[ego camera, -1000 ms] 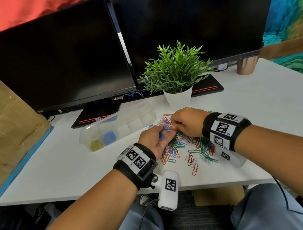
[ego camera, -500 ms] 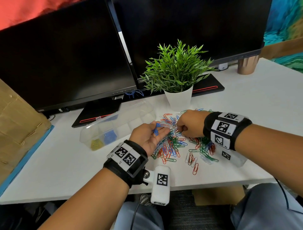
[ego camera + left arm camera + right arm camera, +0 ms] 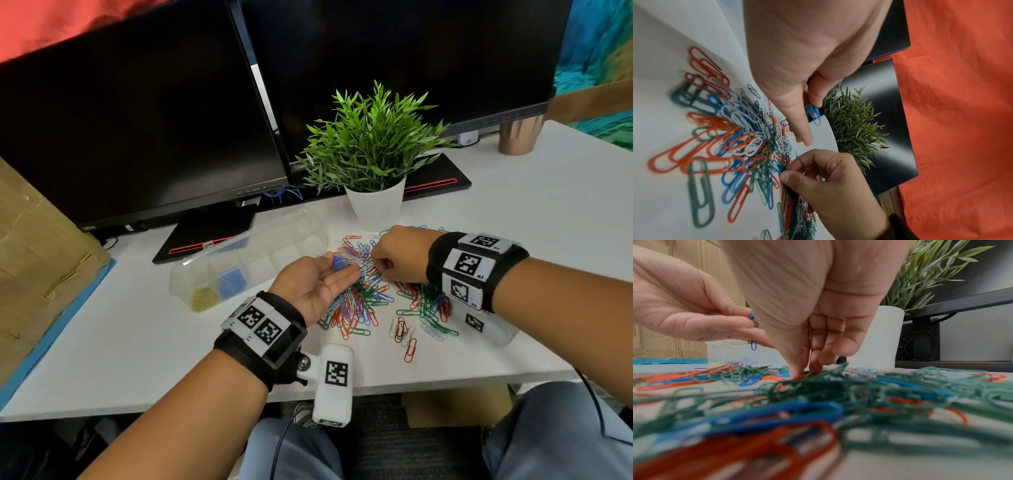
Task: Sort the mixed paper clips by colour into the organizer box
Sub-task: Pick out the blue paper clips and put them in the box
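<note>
A mixed pile of paper clips (image 3: 370,298) in red, blue, green and white lies on the white desk. My left hand (image 3: 342,267) hovers palm up at the pile's left edge, and its thumb and fingers pinch several blue paper clips (image 3: 813,113). My right hand (image 3: 378,267) reaches down into the pile with curled fingers, thumb and index tips (image 3: 797,369) pinched on a paper clip whose colour I cannot tell. The clear organizer box (image 3: 178,281) sits left of the pile with its lid back. It holds yellow clips (image 3: 203,298) in one compartment and blue clips (image 3: 233,284) in the one beside it.
A potted plant in a white pot (image 3: 375,205) stands just behind the pile. Two dark monitors (image 3: 137,120) and their black bases fill the back. A cardboard box (image 3: 41,257) is at the left, a copper cup (image 3: 517,137) at the far right. The desk's front edge runs below my wrists.
The hands met over my left palm, then parted. My left hand drew back left with the blue clips, and my right hand dropped onto the pile.
</note>
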